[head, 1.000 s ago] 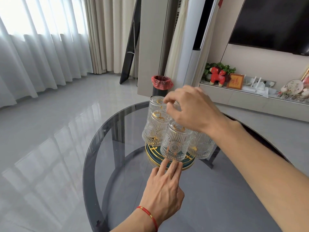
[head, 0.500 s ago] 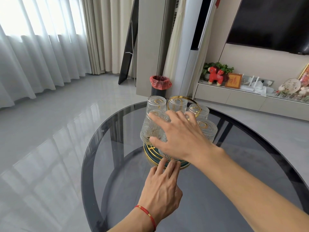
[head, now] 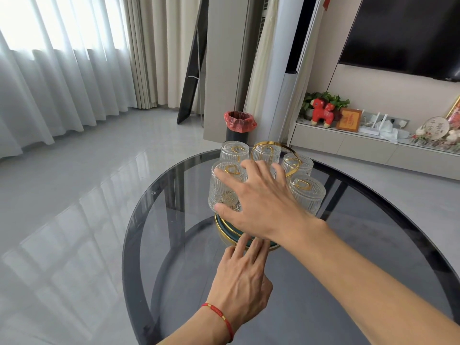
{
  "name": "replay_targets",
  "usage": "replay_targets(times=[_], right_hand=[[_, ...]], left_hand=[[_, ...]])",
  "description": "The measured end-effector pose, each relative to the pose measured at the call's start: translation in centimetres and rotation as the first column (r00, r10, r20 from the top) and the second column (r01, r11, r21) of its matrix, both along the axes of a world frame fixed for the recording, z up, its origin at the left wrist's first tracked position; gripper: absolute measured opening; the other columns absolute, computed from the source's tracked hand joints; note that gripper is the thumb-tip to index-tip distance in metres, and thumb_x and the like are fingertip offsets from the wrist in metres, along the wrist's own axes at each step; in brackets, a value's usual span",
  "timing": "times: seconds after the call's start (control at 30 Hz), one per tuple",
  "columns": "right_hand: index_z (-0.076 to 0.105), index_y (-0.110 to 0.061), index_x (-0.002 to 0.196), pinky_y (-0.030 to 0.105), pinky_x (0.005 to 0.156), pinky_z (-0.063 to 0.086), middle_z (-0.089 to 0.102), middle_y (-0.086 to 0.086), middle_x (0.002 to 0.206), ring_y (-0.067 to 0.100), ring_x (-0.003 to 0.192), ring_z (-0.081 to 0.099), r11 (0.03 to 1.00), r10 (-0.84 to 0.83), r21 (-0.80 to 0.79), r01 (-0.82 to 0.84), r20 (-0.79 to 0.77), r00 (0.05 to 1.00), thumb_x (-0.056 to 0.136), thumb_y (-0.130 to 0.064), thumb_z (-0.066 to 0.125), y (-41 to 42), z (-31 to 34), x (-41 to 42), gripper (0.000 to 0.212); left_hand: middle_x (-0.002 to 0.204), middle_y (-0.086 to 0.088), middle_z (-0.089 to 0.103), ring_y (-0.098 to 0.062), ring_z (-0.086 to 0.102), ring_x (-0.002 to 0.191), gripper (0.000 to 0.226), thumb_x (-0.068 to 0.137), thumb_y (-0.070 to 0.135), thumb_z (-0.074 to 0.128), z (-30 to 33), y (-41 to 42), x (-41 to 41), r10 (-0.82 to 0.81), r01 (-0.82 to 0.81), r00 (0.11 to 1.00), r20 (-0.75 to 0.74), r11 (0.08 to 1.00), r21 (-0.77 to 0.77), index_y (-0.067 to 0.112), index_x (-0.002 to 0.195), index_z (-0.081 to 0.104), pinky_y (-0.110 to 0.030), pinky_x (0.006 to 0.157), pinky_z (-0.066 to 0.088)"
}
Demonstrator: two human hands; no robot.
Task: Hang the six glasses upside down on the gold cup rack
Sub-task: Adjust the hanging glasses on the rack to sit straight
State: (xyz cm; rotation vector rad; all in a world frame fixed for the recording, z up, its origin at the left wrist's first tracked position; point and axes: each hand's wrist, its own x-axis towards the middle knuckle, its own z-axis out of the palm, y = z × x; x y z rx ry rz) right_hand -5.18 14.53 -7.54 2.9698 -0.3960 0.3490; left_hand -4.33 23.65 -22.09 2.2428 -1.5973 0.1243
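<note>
Head view: round smoked-glass table (head: 174, 245) over glossy grey floor (head: 74, 195).

Five glasses (head: 308, 195) visible, one gold rack (head: 225, 231), two hands (head: 258, 202)

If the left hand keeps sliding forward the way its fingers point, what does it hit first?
The left hand would first meet the gold rim of the rack base; its fingertips already look at or on that rim. The right hand hides what lies beyond, so actual contact is unclear.
</note>
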Motion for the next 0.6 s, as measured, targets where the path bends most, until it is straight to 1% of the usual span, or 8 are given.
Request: replay_targets(times=[0.17,0.27,0.37,0.47,0.53,0.6], right_hand=[[0.026,-0.039,0.161,0.064,0.117,0.018,0.043,0.016,0.148,0.034,0.141,0.034,1.000,-0.008,-0.017,0.009,0.002,1.000,0.093,-0.069,0.035,0.2,-0.3,0.0,0.075],[0.023,-0.037,0.162,0.065,0.117,0.017,0.042,0.017,0.149,0.035,0.141,0.034,0.999,-0.016,-0.036,0.016,-0.006,1.000,0.094,-0.068,0.035,0.3,-0.5,0.0,0.076],[0.017,-0.032,0.163,0.066,0.118,0.014,0.035,0.021,0.155,0.038,0.145,0.030,0.999,-0.018,-0.047,0.016,-0.032,0.999,0.095,-0.065,0.037,0.4,-0.7,-0.1,0.079],[0.011,-0.029,0.164,0.067,0.120,0.011,0.029,0.023,0.161,0.039,0.149,0.025,0.998,-0.020,-0.053,0.017,-0.051,0.999,0.096,-0.064,0.039,0.6,-0.9,-0.4,0.081],[0.011,-0.028,0.164,0.066,0.120,0.012,0.027,0.021,0.163,0.039,0.151,0.024,0.999,-0.015,-0.035,0.014,-0.043,0.999,0.096,-0.063,0.039,0.6,-0.8,-0.7,0.082],[0.016,-0.027,0.163,0.063,0.121,0.015,0.033,0.016,0.162,0.036,0.150,0.027,1.000,-0.007,-0.009,0.007,0.002,1.000,0.096,-0.061,0.040,0.5,-0.4,-1.2,0.079]], left_hand=[[0.128,0.001,0.052,-0.028,0.051,0.109,0.060,0.071,0.028,0.048,-0.1,0.1,-0.1,-0.001,0.002,1.000,0.018,0.999,-0.049,0.018,0.130,0.051,-0.036,0.070,0.050],[0.122,0.003,0.053,-0.026,0.051,0.104,0.056,0.069,0.028,0.051,-0.1,0.1,-0.1,0.005,-0.004,1.000,0.020,0.997,-0.075,0.020,0.124,0.051,-0.035,0.069,0.050],[0.112,0.003,0.055,-0.025,0.053,0.098,0.050,0.069,0.029,0.052,-0.3,0.2,-0.2,0.006,-0.003,1.000,0.021,0.994,-0.106,0.020,0.118,0.052,-0.035,0.070,0.052],[0.102,0.002,0.056,-0.026,0.054,0.090,0.042,0.069,0.029,0.051,-0.3,0.3,-0.2,0.008,-0.004,1.000,0.027,0.991,-0.132,0.020,0.111,0.052,-0.035,0.067,0.051],[0.103,0.002,0.056,-0.025,0.054,0.091,0.043,0.070,0.029,0.050,-0.2,0.3,-0.2,0.011,-0.007,1.000,0.026,0.991,-0.134,0.020,0.112,0.051,-0.034,0.068,0.051],[0.112,0.002,0.056,-0.026,0.054,0.099,0.049,0.070,0.028,0.050,-0.2,0.2,-0.1,0.009,-0.006,1.000,0.024,0.993,-0.117,0.020,0.118,0.051,-0.035,0.071,0.052]])
